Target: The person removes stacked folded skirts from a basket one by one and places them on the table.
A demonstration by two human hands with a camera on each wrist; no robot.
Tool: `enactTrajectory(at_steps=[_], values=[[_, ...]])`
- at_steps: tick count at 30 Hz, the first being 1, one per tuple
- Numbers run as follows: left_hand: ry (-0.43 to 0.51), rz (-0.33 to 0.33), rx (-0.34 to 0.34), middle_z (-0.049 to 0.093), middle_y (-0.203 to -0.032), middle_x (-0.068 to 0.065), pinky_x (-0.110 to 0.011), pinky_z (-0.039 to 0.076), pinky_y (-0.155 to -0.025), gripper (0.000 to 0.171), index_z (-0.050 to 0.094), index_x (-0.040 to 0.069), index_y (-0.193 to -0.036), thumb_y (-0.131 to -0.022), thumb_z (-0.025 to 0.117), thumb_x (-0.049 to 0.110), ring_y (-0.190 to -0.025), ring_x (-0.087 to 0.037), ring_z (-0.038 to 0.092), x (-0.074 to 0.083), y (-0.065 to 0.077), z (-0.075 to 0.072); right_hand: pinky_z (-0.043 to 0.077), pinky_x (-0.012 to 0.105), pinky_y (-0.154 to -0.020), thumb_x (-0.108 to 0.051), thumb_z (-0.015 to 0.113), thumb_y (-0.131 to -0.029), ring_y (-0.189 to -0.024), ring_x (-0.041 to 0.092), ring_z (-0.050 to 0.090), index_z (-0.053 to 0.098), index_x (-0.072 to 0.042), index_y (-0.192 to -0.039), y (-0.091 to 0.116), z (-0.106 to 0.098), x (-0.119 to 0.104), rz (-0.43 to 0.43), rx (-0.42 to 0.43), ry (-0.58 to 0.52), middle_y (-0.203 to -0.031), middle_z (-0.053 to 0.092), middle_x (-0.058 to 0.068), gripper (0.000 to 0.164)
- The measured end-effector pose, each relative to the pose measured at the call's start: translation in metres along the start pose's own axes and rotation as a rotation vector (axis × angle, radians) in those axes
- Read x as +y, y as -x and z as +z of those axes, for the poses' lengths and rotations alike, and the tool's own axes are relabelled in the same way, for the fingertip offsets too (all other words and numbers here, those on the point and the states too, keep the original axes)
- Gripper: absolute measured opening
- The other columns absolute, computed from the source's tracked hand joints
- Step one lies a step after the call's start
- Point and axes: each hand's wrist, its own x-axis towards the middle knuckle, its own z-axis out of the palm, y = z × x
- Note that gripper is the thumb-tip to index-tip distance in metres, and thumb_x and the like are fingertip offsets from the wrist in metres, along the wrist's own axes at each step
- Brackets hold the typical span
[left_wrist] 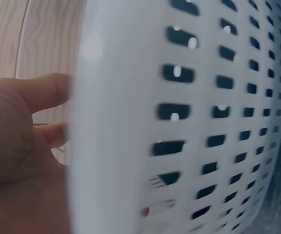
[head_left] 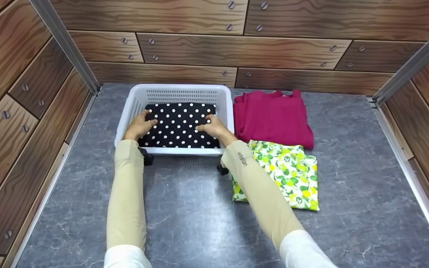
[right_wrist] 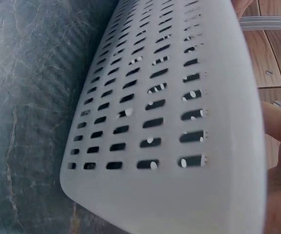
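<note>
A black cloth with white dots (head_left: 179, 124) lies folded inside a white plastic basket (head_left: 184, 150). My left hand (head_left: 139, 126) reaches over the basket's front left, thumb and fingers spread at the cloth's left edge. On the opposite side, my right hand (head_left: 216, 130) is over the cloth's right edge with its thumb and forefinger apart. Both wrist views look at the perforated wall of the basket (left_wrist: 113, 122), where white dots show through the slots. Behind the rim, part of the right hand (right_wrist: 280, 146) appears, its fingertips hidden.
Right beside the basket lies a folded magenta cloth (head_left: 272, 117). In front of it is a folded lemon-print cloth (head_left: 292, 175), partly covered by the right forearm. Wood-patterned panels (head_left: 199, 48) stand behind and along both sides of the grey marbled surface (head_left: 363, 178).
</note>
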Motion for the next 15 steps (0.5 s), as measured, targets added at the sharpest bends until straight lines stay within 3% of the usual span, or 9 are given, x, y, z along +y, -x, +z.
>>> enactTrajectory(at_steps=[4,11,15], values=[[0.021,-0.027,-0.022,0.027,-0.158,-0.032,-0.049,0.02,-0.121,0.066,0.023,-0.008,-0.156,-0.103,0.051,0.019,-0.147,-0.043,0.025,-0.005,-0.004,0.005,0.031,0.042,-0.115,-0.013,0.07,-0.09,-0.137,0.036,0.041,0.037,0.007,-0.15,-0.003,0.005,0.004,0.003,0.012,0.001,-0.151,0.042,0.028,0.071],[0.02,-0.071,-0.064,0.021,-0.162,-0.029,-0.049,0.018,-0.121,0.069,0.019,-0.007,-0.158,-0.103,0.051,0.021,-0.149,-0.042,0.022,-0.012,-0.009,0.013,0.03,0.041,-0.116,-0.013,0.071,-0.09,-0.139,0.035,0.039,0.035,0.008,-0.15,-0.004,0.01,0.009,0.045,0.015,-0.011,-0.152,0.041,0.026,0.073],[0.022,-0.071,-0.092,0.017,-0.162,-0.031,-0.048,0.015,-0.122,0.071,0.015,-0.011,-0.157,-0.103,0.05,0.019,-0.149,-0.043,0.018,-0.014,-0.013,0.016,0.04,0.048,-0.108,-0.014,0.07,-0.091,-0.134,0.036,0.044,0.033,0.006,-0.151,-0.003,0.011,0.008,0.103,0.009,-0.018,-0.152,0.04,0.024,0.073]])
